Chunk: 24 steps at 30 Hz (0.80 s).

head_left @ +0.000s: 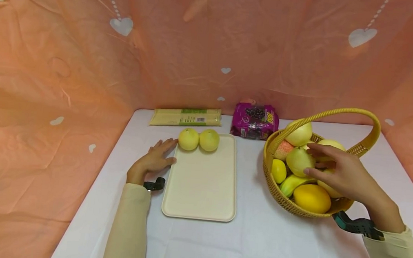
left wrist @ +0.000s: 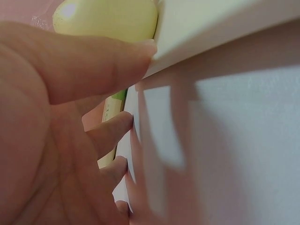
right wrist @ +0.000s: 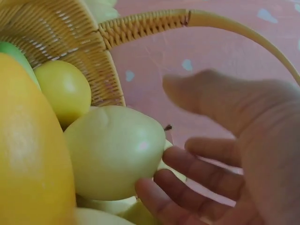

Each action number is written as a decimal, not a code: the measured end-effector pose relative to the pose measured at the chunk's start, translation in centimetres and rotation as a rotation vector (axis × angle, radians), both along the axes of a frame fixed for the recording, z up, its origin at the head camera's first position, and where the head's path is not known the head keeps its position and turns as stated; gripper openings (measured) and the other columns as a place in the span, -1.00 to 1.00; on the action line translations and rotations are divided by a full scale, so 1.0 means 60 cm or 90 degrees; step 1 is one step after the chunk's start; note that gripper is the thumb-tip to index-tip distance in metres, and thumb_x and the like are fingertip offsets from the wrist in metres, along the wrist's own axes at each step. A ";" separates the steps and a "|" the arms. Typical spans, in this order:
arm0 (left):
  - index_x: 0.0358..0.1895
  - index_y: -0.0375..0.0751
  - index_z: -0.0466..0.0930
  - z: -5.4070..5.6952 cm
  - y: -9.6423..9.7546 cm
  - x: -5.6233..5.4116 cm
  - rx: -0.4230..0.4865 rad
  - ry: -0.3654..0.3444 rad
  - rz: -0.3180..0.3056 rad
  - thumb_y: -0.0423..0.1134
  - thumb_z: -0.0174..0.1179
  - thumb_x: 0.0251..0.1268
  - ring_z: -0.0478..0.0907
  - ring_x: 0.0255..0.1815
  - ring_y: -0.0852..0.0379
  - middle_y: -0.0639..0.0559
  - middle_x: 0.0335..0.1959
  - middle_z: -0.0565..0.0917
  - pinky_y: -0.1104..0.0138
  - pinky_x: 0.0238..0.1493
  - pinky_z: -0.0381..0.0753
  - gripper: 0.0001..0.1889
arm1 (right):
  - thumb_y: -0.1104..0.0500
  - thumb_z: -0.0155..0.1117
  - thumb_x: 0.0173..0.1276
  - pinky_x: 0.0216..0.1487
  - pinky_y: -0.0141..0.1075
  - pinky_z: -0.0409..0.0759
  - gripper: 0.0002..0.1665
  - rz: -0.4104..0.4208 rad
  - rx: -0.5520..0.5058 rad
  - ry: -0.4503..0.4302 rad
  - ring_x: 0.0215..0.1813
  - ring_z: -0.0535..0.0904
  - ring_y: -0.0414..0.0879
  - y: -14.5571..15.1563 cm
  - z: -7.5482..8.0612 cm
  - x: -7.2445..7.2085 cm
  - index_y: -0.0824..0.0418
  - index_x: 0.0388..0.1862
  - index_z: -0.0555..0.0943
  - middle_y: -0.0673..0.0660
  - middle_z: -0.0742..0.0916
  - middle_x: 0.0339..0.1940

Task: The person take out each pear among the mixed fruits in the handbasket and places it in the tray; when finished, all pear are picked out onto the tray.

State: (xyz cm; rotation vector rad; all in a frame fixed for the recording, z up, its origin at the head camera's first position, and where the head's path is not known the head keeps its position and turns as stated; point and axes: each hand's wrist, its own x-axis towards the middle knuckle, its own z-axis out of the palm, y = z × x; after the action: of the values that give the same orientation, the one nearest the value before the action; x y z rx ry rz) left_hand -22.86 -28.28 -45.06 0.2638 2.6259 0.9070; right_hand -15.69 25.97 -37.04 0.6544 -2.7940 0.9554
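Observation:
In the head view my left hand (head_left: 157,156) rests at the left edge of a cream tray (head_left: 203,186), its thumb near the rim and its fingers extended. Two round yellow-green fruits (head_left: 188,139) sit side by side at the tray's far end. My right hand (head_left: 339,169) is over a wicker basket (head_left: 278,194) of fruit, beside a pale green pear (head_left: 298,161). The right wrist view shows the fingertips close to the stem end of the pear (right wrist: 117,152), with the thumb held apart from it; contact is hard to tell.
Around the pear lie an orange-yellow mango-like fruit (head_left: 312,198), a lemon-like fruit (head_left: 278,171), a banana (head_left: 293,185) and more fruit. The basket's tall handle (head_left: 355,111) arches over them. Behind the tray lie a flat beige-green packet (head_left: 187,117) and a purple packet (head_left: 254,121).

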 end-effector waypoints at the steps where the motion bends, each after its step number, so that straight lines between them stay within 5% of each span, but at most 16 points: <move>1: 0.81 -0.11 0.07 -0.001 0.000 0.000 0.001 -0.001 0.001 -0.18 0.18 0.61 -0.38 0.84 -0.44 -0.31 0.84 -0.05 -0.39 0.74 -0.47 -0.19 | 0.24 0.73 0.24 -0.05 -0.52 0.77 -0.19 -0.012 0.018 -0.002 -0.06 0.88 0.02 -0.004 0.001 -0.001 0.40 0.44 0.62 0.34 0.82 0.13; 5: 0.81 -0.11 0.07 -0.002 0.000 -0.001 0.001 -0.004 0.002 -0.17 0.18 0.61 -0.39 0.85 -0.43 -0.30 0.84 -0.05 -0.39 0.75 -0.48 -0.19 | 0.10 0.71 0.30 -0.06 -0.10 0.86 -0.18 -0.034 0.090 -0.026 -0.07 0.82 0.17 -0.020 0.002 -0.007 0.43 0.43 0.61 0.34 0.75 0.07; 9: 0.80 -0.12 0.08 -0.002 -0.001 -0.001 0.002 0.000 0.001 -0.18 0.18 0.60 -0.38 0.84 -0.45 -0.32 0.84 -0.04 -0.41 0.73 -0.47 -0.19 | 0.02 0.70 0.31 -0.04 -0.01 0.76 -0.21 -0.039 0.135 -0.022 -0.04 0.69 0.13 -0.035 0.002 -0.009 0.34 0.41 0.65 0.39 0.69 0.13; 14: 0.81 -0.10 0.08 -0.004 -0.001 -0.001 0.005 -0.004 0.008 -0.19 0.17 0.61 -0.39 0.85 -0.42 -0.29 0.85 -0.04 -0.37 0.75 -0.50 -0.20 | 0.04 0.68 0.32 0.23 0.29 0.66 -0.25 -0.025 0.136 0.004 0.20 0.66 0.35 -0.045 -0.001 -0.009 0.32 0.37 0.59 0.42 0.73 0.25; 24: 0.81 -0.07 0.06 -0.002 0.001 -0.002 -0.002 -0.016 0.013 -0.17 0.17 0.61 -0.41 0.86 -0.39 -0.26 0.85 -0.06 -0.35 0.76 -0.49 -0.19 | 0.08 0.68 0.29 0.11 0.28 0.66 -0.21 -0.047 0.131 -0.003 0.12 0.61 0.35 -0.055 -0.010 -0.003 0.33 0.42 0.60 0.49 0.61 0.21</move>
State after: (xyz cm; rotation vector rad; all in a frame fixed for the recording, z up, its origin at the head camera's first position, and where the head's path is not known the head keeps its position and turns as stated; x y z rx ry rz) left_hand -22.96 -28.22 -45.17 0.2228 2.6119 0.9064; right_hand -15.86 22.68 -37.64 0.5686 -2.9241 0.6626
